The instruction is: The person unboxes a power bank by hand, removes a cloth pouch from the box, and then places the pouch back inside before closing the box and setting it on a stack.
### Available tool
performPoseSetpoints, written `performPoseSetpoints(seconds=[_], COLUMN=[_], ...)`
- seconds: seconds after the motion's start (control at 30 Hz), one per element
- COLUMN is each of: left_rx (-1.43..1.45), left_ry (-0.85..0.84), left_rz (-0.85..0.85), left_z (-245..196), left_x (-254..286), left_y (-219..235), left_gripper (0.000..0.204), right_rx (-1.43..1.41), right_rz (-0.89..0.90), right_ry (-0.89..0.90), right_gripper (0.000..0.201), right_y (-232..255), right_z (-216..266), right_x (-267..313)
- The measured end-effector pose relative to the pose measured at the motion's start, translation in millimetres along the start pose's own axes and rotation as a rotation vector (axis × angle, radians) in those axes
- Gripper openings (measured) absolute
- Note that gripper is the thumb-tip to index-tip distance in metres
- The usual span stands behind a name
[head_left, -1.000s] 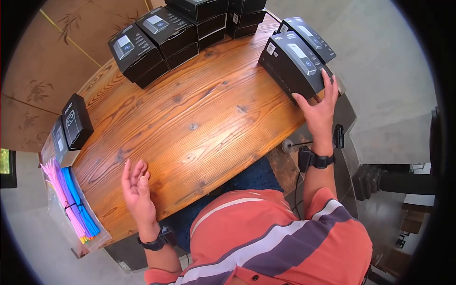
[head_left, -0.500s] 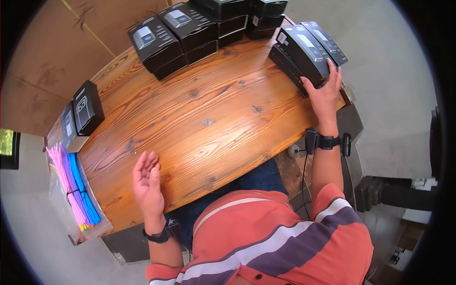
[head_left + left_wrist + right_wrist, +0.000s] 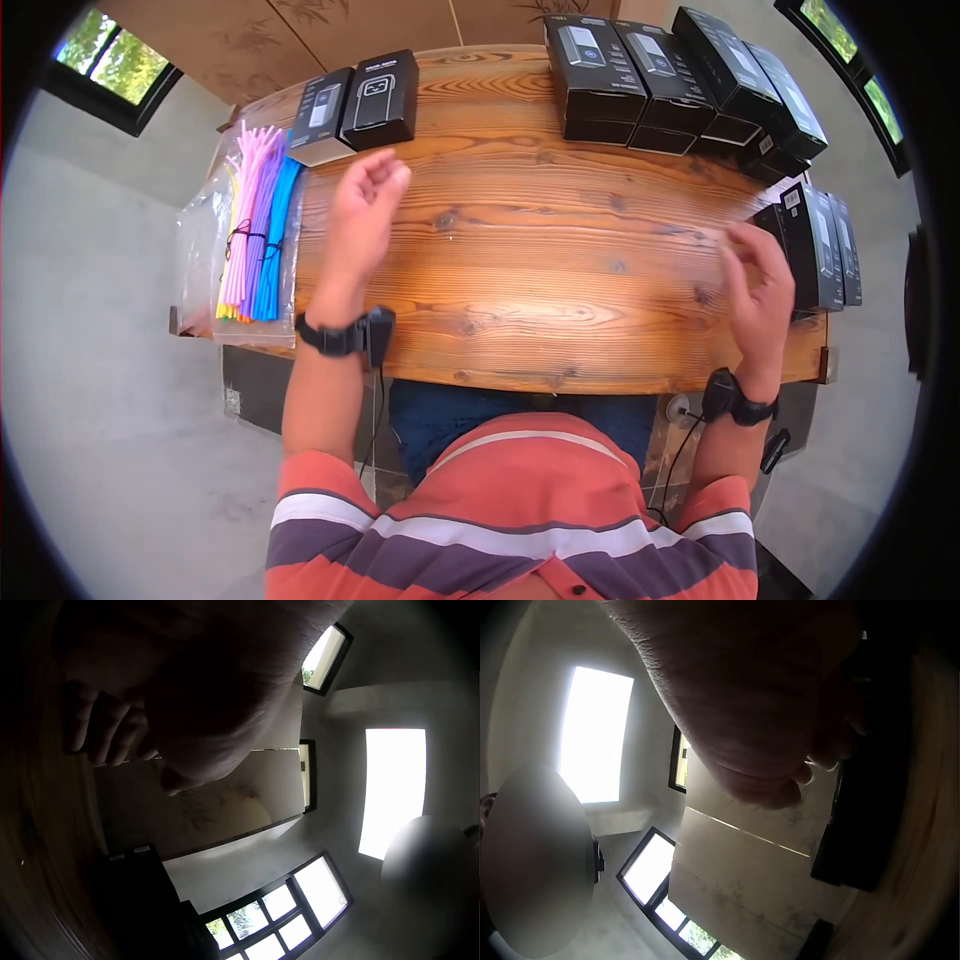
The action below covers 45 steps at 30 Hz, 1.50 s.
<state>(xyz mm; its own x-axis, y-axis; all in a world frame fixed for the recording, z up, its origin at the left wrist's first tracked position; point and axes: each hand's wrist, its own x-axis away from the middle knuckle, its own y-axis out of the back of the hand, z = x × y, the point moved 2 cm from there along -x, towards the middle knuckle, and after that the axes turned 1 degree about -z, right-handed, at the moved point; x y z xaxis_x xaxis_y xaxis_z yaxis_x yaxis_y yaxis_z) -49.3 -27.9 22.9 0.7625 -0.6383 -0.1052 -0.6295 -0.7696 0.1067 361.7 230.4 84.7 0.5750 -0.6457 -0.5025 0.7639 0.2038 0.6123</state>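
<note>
My left hand [image 3: 365,215] hovers over the left side of the table with loosely curled fingers and nothing in them. Just beyond its fingertips, a black box [image 3: 382,97] with an outlined device on it lies beside another black box [image 3: 322,112]. On the right, my right hand [image 3: 762,290] is bent loosely, thumb apart from the fingers, and holds nothing. Next to it, at the table's right end, stand black boxes [image 3: 815,245] with a silver device printed on them, packed side by side. Both palms appear dark in the wrist views.
Stacked black boxes [image 3: 597,75] line the back right of the wooden table [image 3: 520,270]. A clear plastic bag [image 3: 200,225] lies at the left edge, with tied bundles of thin pink, purple and blue sticks [image 3: 250,230] on it. A cable [image 3: 678,465] hangs from the right wrist.
My right hand has let go of the box at the right end and drawn back from it. My left hand has moved forward towards the two left boxes. The head view has swung left.
</note>
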Motion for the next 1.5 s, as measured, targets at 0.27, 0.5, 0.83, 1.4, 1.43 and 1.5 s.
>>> performPoseSetpoints(seconds=[0.27, 0.5, 0.83, 1.4, 1.43, 1.5], left_rx=[-0.349, -0.325, -1.252, -1.508, -1.444, -1.414], left_ry=[0.005, 0.140, -0.124, -0.294, -0.282, -0.309], left_rz=[-0.347, -0.286, -0.200, 0.035, 0.073, 0.053], left_z=[41, 17, 20, -29, -26, -26], left_x=[-97, -87, -115, -67, -68, -61], left_y=[69, 44, 21, -34, -34, -40], left_gripper=[0.043, 0.070, 0.085, 0.051, 0.056, 0.059], right_rx=[-0.086, -0.265, -0.316, -0.321, -0.315, -0.287], right_rz=[0.378, 0.367, 0.351, 0.289, 0.303, 0.302], right_ry=[0.123, -0.048, -0.165, -0.174, -0.145, -0.148], right_gripper=[0.025, 0.023, 0.023, 0.025, 0.026, 0.026], right_y=[-91, -130, -131, -126, -128, -127], right_z=[14, -20, -28, -28, -30, -34], right_x=[-42, -31, -30, -29, -30, -28])
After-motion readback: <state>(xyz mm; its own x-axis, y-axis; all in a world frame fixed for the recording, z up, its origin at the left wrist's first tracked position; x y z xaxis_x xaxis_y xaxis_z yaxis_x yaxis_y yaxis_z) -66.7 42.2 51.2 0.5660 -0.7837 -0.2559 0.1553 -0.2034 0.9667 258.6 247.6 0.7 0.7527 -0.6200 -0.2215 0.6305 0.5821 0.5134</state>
